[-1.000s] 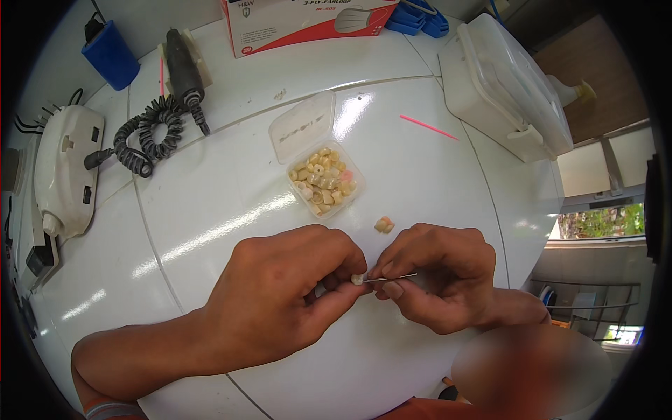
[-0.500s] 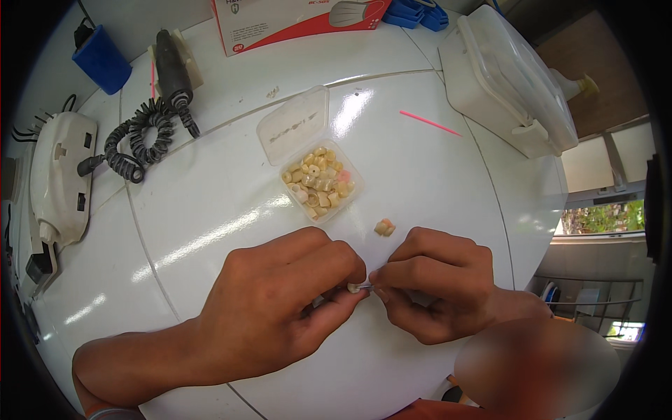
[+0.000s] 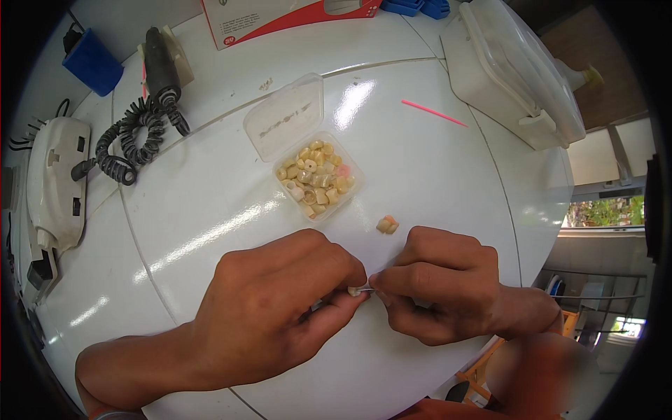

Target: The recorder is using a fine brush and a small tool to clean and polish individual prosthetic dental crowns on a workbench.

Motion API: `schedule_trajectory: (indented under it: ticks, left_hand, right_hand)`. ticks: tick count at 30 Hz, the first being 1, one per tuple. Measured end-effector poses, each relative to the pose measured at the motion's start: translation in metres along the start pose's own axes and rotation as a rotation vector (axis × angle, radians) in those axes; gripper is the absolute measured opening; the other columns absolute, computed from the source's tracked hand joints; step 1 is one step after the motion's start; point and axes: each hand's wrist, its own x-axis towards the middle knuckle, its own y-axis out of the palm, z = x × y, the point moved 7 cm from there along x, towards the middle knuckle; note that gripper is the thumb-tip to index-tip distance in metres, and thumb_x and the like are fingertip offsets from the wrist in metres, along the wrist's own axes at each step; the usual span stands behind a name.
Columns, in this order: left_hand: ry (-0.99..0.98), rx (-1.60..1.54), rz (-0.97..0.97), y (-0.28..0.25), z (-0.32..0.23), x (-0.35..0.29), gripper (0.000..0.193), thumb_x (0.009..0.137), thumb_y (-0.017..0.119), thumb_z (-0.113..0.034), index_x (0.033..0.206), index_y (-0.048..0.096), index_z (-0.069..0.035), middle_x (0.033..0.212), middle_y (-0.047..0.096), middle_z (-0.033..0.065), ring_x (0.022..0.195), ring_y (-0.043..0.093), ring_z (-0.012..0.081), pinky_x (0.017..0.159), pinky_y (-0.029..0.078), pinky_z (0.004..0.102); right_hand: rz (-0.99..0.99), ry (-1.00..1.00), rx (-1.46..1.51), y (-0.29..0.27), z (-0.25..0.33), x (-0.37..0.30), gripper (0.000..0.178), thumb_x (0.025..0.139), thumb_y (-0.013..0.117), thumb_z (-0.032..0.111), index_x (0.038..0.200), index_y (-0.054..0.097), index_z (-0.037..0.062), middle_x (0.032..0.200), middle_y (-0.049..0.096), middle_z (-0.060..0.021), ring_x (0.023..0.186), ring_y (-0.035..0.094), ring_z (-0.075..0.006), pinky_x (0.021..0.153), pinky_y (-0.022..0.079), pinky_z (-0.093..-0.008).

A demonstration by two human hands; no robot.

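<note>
My left hand (image 3: 280, 297) pinches a small whitish, tooth-like piece (image 3: 354, 291) between thumb and forefinger. A thin metal pin or bur (image 3: 367, 288) touches this piece, and my right hand (image 3: 444, 290) grips its other end, mostly hidden by the fingertips. Just beyond my right fingers lies a loose cream-and-pink tooth-like piece (image 3: 387, 224). Farther off stands a clear plastic box (image 3: 358, 183), its lid (image 3: 285, 115) swung back. Several cream artificial teeth or crowns (image 3: 316, 175) fill it, along with a pink piece (image 3: 342, 171).
Back left are a black handpiece (image 3: 162, 70) with its coiled cord (image 3: 129, 140), a white control unit (image 3: 59, 182) and a blue cup (image 3: 93, 61). A red-and-white carton (image 3: 294, 17), a pink stick (image 3: 434, 113) and a lidded white bin (image 3: 483, 77) lie beyond on the white table (image 3: 210, 203).
The view has shifted slightly. Both hands keep the same pinch, with the pin still at the small piece; only tiny finger movement shows.
</note>
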Motion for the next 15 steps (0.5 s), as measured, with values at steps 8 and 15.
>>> schedule_trajectory:
  ticks: [8,15]
  left_hand:
    - [-0.003,-0.008,0.023,0.0003,0.0001,-0.0001,0.019,0.081,0.090,0.001,0.093,0.077,-0.004,0.087,0.074,0.0051,0.069,0.072,0.0139,0.057,0.058,0.0261]
    - [-0.006,-0.014,0.021,0.0008,0.0003,0.0001,0.020,0.081,0.091,0.000,0.093,0.076,-0.004,0.087,0.074,0.0048,0.069,0.072,0.0140,0.057,0.058,0.0263]
  right_hand:
    - [0.001,0.010,0.010,0.0007,-0.0006,0.0005,0.027,0.073,0.080,-0.005,0.097,0.075,0.0049,0.079,0.050,-0.0054,0.063,0.055,-0.0219,0.053,0.045,-0.0360]
    - [0.022,0.018,0.009,-0.0005,0.0003,0.0028,0.024,0.074,0.079,-0.005,0.095,0.074,0.0050,0.078,0.047,-0.0058,0.062,0.053,-0.0227,0.053,0.043,-0.0372]
